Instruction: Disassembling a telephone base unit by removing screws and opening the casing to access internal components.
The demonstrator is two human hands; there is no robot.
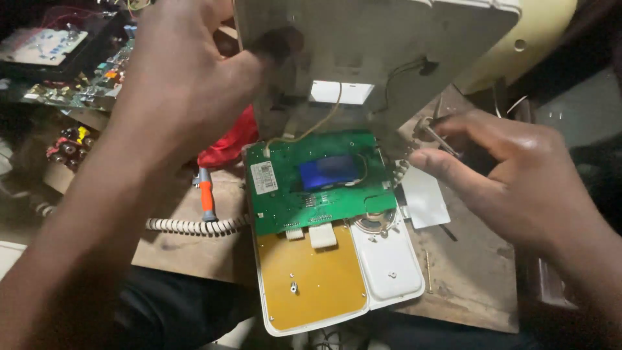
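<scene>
My left hand [188,78] grips the lifted white cover [389,52] at twelve o'clock; my right hand [518,175] pinches a small metal tool [437,137] at three (tip partly hidden). I judge the thin wires [324,123] could tear off the green board [317,178] if the cover tilts further

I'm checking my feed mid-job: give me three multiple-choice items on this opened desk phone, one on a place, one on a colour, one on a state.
1. Where does the orange-handled screwdriver lie?
A. left of the phone base
B. on the circuit board
C. in the right hand

2. What colour is the circuit board?
A. red
B. green
C. black

3. How is the top cover?
A. screwed shut
B. lying on the floor
C. lifted up by the left hand

Key: 1 A, it rests by the coiled cord; 2 B, the board shows green; 3 C, the cover is tilted up, wires still attached, while the right hand pinches a small metal part.
</scene>
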